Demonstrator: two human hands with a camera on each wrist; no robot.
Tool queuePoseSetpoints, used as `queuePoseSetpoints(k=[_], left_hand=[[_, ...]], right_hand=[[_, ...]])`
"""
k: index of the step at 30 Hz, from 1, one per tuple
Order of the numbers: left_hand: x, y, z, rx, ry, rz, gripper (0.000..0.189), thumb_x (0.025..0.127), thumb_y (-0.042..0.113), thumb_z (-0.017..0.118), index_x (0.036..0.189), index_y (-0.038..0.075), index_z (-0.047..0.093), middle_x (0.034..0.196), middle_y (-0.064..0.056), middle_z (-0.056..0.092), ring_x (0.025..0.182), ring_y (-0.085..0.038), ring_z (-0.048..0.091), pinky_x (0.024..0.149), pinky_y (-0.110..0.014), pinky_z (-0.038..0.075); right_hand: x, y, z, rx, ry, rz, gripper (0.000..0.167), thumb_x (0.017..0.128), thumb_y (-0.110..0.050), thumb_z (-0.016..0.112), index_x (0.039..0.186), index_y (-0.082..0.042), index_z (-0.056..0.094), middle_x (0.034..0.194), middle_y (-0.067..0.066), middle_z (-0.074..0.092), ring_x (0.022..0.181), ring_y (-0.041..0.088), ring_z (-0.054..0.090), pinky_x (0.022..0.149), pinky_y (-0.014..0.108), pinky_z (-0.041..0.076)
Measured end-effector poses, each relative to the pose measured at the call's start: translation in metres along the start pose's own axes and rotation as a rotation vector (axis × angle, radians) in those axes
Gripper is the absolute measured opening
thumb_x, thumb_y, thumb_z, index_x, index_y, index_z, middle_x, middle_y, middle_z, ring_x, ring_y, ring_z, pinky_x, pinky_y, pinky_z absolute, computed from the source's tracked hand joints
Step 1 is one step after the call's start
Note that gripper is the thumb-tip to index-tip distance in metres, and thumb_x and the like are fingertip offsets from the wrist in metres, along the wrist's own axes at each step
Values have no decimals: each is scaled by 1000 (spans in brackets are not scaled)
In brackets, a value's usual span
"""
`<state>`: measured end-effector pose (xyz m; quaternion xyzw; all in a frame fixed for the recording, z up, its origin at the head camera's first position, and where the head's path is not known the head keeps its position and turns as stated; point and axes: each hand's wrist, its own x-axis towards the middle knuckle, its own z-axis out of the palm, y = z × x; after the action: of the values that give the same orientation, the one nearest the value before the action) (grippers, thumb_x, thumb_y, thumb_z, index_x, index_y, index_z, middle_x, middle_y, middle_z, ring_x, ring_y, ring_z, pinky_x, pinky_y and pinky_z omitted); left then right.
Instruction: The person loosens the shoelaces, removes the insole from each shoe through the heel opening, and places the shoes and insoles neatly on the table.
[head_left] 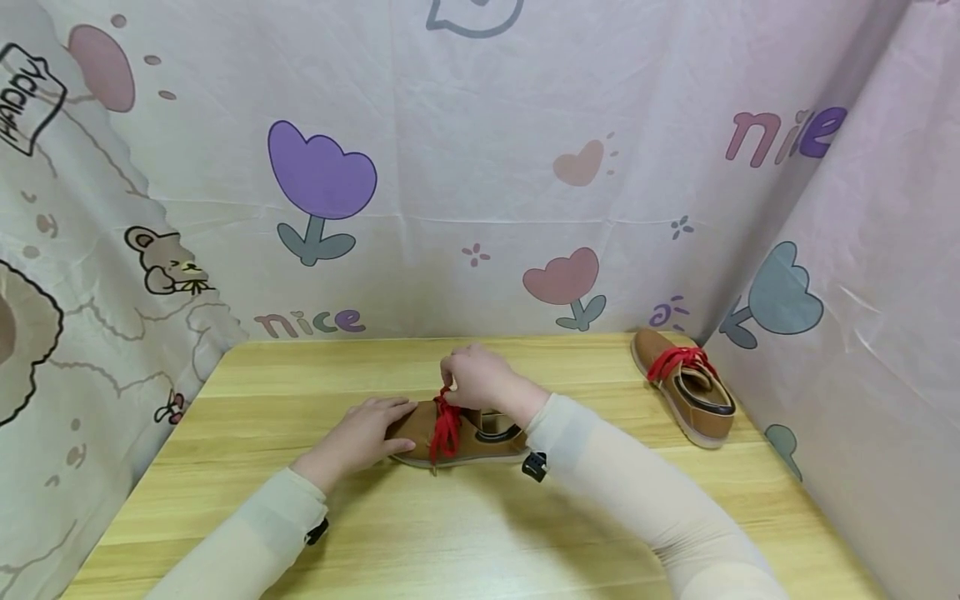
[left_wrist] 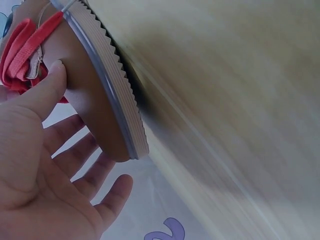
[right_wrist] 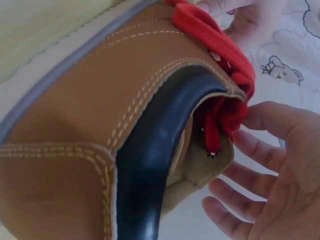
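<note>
Pale wooden table [head_left: 465, 533]. Mid-table, a brown shoe [head_left: 474, 443], toe leftward: my landmark. Second shoe [head_left: 678, 402] right of it and farther back. Left hand [head_left: 367, 429] at the landmark's toe, fingers spread against it. Right hand [head_left: 480, 379] above its tongue, seemingly pinching the red laces [head_left: 446, 433]; contact half hidden from here. Laces threaded, loops down the landmark's near side; my reading: fastening unsettled there, while the second shoe's red bow [head_left: 684, 360] looks done.

Bare left hand [head_left: 366, 435], bare right hand [head_left: 482, 379], plain cream left sleeve [head_left: 243, 533], matching right sleeve [head_left: 626, 483] creased toward its lower end, faint greyish band [head_left: 572, 429] on each, small black block [head_left: 535, 467] by each wrist.
</note>
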<state>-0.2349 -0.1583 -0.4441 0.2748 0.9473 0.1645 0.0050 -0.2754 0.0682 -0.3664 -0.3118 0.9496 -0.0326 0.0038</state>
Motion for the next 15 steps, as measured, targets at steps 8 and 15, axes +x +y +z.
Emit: queuePoseSetpoints(k=[8,15], left_hand=[[0,-1,2,1,10,6,63,92,39,72,142,4,56,142,-18,56,130,-43,49,102,-64,39],[0,1,1,-1,16,7,63,92,38,73,142,3,56,142,-19,56,130,-43,49,102,-64,40]], right_hand=[[3,-10,-2,-19,-28,-62,5,93,-26,70,95,-22,71,115,-1,64,108,23,57,91,33,49],[7,-13,2,-74,-29,-65,11,93,-32,69,83,-26,70,110,-3,64,101,22,56,86,31,48]])
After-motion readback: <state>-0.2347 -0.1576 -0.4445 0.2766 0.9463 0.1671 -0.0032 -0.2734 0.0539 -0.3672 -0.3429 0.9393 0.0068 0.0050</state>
